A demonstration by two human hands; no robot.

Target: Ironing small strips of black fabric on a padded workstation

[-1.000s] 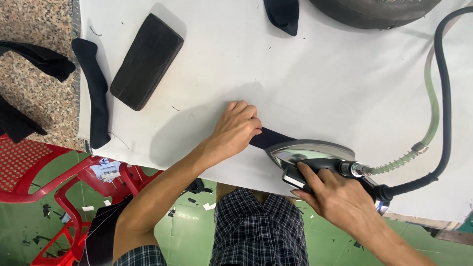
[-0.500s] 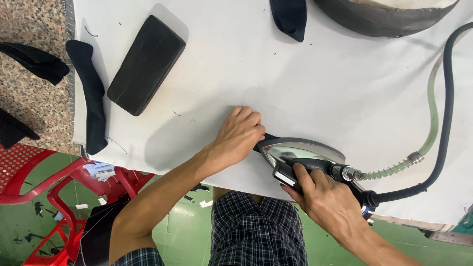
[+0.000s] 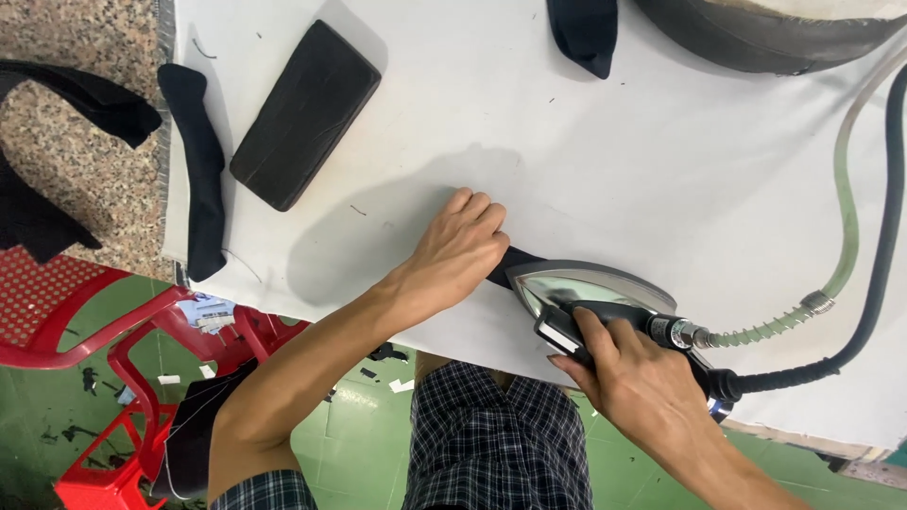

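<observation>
Steam iron (image 3: 590, 288), with a polished metal body and black handle, sits at lower centre of the white padded desk (image 3: 661, 161) on a dark fabric strip (image 3: 515, 264). Right hand (image 3: 642, 378) fingers wrap the handle; left hand (image 3: 458, 250) presses flat, fingers together, on the strip. A black rectangular block (image 3: 304, 113) lies upper left; a green hose (image 3: 846, 217) and black cable (image 3: 874, 283) trail right.
</observation>
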